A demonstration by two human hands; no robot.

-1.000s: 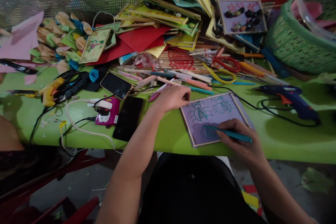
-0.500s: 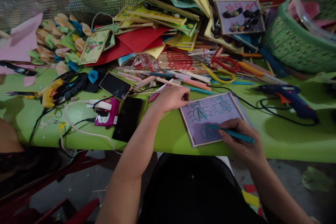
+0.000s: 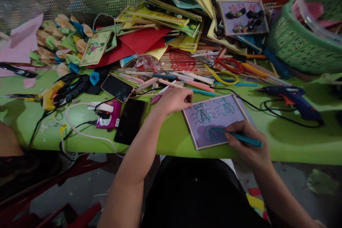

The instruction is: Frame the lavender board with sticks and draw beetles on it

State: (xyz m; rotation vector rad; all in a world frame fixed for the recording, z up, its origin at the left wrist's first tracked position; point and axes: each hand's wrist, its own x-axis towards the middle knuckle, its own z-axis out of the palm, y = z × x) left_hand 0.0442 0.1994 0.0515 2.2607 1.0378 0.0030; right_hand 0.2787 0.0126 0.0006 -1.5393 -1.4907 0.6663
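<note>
Head view. The right hand (image 3: 247,146) is closed around a teal marker (image 3: 240,137), with the tip resting on the lower part of a purple framed card (image 3: 216,119). The card lies flat on the green surface (image 3: 173,135), close to the near edge, right of centre. It bears teal bug drawings: two along the far side, a third under the marker tip. The left hand (image 3: 175,100) rests with fingers curled at the card's far-left corner, touching the frame; it grips nothing that I can make out.

Left of the left hand: a black phone (image 3: 130,120) lies flat, just beside a pink power strip (image 3: 109,117) with a white cable looping toward the near edge. A second phone (image 3: 118,87) sits farther back. A yellow glue gun (image 3: 50,94) lies at far left.

Right of the card: a blue glue gun (image 3: 294,100), its black cord trailing across the surface. A green basket (image 3: 299,48) stands at far right.

Behind the card: loose pens and sticks, red-handled scissors (image 3: 229,65), stacked coloured paper and framed cards against the mesh wall.
</note>
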